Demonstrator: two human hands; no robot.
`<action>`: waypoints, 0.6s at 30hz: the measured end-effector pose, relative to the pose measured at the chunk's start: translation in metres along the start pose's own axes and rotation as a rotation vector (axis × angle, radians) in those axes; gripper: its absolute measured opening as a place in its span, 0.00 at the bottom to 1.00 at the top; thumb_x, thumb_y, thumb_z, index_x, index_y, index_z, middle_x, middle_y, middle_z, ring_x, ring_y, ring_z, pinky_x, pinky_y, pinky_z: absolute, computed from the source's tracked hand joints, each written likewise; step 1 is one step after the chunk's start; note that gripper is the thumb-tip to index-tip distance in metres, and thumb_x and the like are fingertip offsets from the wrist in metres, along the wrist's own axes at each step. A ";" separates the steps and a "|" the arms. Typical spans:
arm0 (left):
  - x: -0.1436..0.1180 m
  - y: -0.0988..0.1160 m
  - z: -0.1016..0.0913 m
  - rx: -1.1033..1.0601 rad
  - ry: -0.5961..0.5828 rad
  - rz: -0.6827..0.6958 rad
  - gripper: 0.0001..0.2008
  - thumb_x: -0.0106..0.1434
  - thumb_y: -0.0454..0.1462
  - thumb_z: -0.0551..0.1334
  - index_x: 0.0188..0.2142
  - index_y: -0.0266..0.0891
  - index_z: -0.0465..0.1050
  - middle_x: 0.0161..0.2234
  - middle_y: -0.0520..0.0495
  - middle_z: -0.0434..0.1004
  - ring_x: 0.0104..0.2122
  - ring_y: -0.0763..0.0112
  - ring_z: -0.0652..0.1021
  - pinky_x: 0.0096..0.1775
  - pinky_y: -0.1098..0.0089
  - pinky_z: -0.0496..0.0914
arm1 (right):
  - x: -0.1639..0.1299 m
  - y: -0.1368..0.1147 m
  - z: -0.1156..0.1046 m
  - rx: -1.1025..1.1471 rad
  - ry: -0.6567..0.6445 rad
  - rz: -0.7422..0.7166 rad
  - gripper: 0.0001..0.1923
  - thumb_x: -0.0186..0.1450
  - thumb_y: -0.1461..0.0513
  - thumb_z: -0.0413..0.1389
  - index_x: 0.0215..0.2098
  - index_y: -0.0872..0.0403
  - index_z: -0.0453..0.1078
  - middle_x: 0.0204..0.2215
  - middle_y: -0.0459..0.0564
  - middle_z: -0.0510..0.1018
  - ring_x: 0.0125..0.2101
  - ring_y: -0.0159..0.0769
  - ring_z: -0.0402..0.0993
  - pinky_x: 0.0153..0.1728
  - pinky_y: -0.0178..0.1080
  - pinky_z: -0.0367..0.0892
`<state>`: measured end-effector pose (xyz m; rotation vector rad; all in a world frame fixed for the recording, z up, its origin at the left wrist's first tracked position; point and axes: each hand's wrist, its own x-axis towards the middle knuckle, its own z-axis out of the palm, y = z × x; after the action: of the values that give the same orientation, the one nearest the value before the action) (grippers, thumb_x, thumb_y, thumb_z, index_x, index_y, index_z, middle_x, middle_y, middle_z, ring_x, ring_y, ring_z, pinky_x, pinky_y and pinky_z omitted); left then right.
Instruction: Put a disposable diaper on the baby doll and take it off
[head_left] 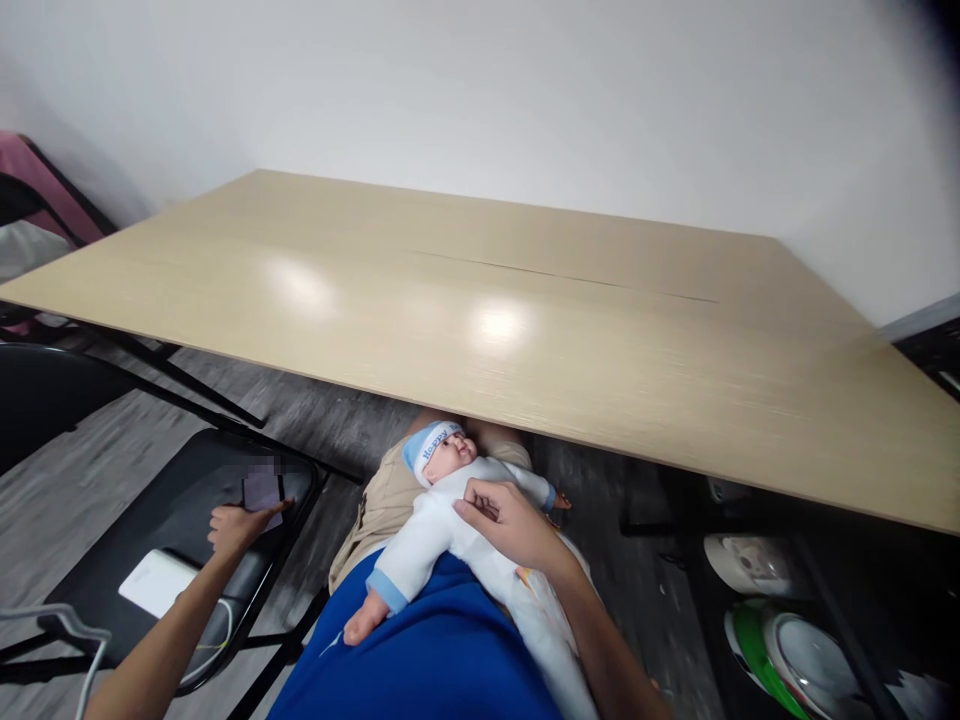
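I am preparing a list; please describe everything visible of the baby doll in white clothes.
The baby doll, seemingly plastic, wears white clothes with pale blue cuffs and a blue and white cap reading "Happy". It lies face up on the person's lap, arms spread, head near the wooden tabletop. The bare right hand seems to touch its chest; the forearm partly hides its lower body.

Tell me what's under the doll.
Under the doll show the person's beige shorts, by its head and arm, and blue shirt, by its body. Whatever lies directly beneath the doll is covered and cannot be seen.
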<state>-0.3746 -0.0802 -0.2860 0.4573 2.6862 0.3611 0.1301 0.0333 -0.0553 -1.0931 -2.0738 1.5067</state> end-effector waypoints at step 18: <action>-0.126 0.050 -0.069 -0.208 -0.033 0.310 0.58 0.48 0.68 0.75 0.68 0.41 0.60 0.57 0.34 0.81 0.54 0.34 0.84 0.50 0.49 0.80 | -0.002 -0.048 0.044 -0.018 0.067 -0.072 0.10 0.75 0.53 0.62 0.52 0.47 0.76 0.50 0.51 0.81 0.53 0.48 0.76 0.55 0.49 0.69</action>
<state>-0.2805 -0.0925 -0.1673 0.8084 2.5096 0.7050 0.0837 -0.0033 -0.0275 -1.0498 -2.0626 1.4011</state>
